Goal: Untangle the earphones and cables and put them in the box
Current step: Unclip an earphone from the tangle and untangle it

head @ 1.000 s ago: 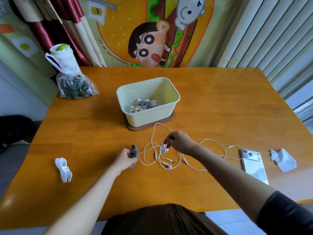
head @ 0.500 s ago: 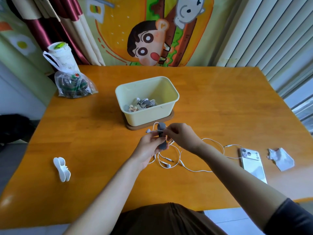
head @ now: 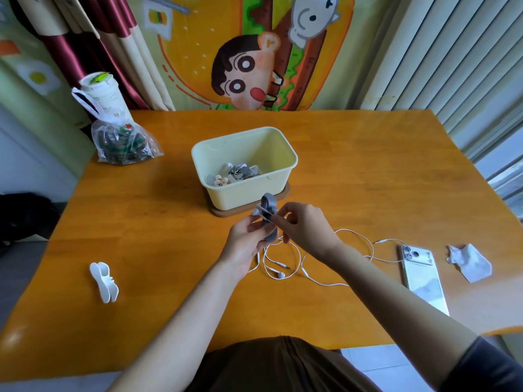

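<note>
Glossy orange wood table (head: 158, 236), grain showing. Near left, lying flat: a white winder (head: 104, 281), smooth plastic, butterfly-shaped. Near right: a pale glass-backed phone (head: 421, 278) and a crumpled tissue (head: 469, 263). Loose on the wood under the hands: thin white earphones (head: 281, 275), looped, one bud and a plug showing, cord rising into the hands. Left hand (head: 243, 244): fingers curled round a grey winder (head: 268, 210), rubbery, held upright. Right hand (head: 305, 227): thumb and forefinger pinching the cord where it crosses that winder, other fingers bent. Just beyond: a cream plastic box (head: 243, 176), round-cornered, on a brown mat (head: 284, 193), grey and white bundles inside. Far left: a clear bag (head: 124, 142), a paper cup (head: 103, 94). Behind: a cartoon curtain (head: 249, 66).
</note>
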`<state>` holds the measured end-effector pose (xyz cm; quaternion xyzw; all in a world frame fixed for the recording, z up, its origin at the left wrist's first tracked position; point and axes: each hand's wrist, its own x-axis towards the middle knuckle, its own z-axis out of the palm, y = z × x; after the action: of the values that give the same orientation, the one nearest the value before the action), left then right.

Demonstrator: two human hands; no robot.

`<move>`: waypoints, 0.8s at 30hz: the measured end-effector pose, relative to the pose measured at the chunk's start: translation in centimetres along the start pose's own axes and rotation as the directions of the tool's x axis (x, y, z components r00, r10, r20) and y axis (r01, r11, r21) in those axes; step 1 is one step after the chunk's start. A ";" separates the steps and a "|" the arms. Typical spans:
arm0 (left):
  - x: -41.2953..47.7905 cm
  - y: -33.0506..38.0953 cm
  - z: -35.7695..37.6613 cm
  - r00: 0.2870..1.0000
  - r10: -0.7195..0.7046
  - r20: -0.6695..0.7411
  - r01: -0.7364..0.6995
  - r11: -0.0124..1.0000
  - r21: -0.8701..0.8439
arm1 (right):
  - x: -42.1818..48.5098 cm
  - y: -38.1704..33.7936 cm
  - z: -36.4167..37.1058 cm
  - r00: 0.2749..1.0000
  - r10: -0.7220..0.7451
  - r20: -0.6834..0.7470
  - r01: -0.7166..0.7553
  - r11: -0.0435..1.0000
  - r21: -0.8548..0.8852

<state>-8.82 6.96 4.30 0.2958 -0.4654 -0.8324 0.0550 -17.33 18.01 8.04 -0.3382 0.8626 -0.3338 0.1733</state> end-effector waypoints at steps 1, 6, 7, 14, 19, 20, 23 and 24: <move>0.0 0.0 0.0 1.000 -0.007 0.001 0.007 1.000 -0.015 | -0.1 -0.1 -0.1 1.000 -0.012 0.004 0.012 1.000 -0.004; 0.0 0.2 0.1 0.998 -0.051 0.033 0.054 0.992 -0.112 | -0.1 0.2 -0.3 0.999 -0.044 -0.016 0.044 0.999 -0.019; 0.0 0.3 0.1 0.997 -0.057 0.045 0.062 0.990 -0.129 | -0.1 0.3 -0.4 0.998 -0.052 -0.028 0.051 0.998 -0.025; -0.5 0.7 0.2 0.991 -0.079 0.104 0.095 0.983 -0.160 | -0.2 0.9 -0.7 0.996 -0.081 -0.035 0.078 0.995 -0.063; -1.1 1.4 0.4 0.973 -0.105 0.206 0.145 0.972 -0.187 | -0.1 0.8 -0.9 0.991 -0.100 -0.091 0.095 0.994 -0.051; -1.2 1.4 0.4 0.969 -0.106 0.223 0.150 0.970 -0.192 | -0.1 0.7 -0.9 0.989 -0.102 -0.103 0.098 0.994 -0.043; -1.3 1.7 0.4 0.967 -0.074 0.245 0.126 0.971 -0.204 | -0.2 0.6 -0.7 0.987 -0.097 -0.126 0.096 0.995 -0.014; -1.3 1.7 0.4 0.967 -0.063 0.246 0.118 0.970 -0.214 | -0.2 0.6 -0.7 0.987 -0.094 -0.134 0.095 0.996 -0.002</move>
<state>-8.26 6.78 6.45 0.2071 -0.3566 -0.9110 -0.0058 -17.81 18.83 8.21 -0.3551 0.8547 -0.3654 0.0996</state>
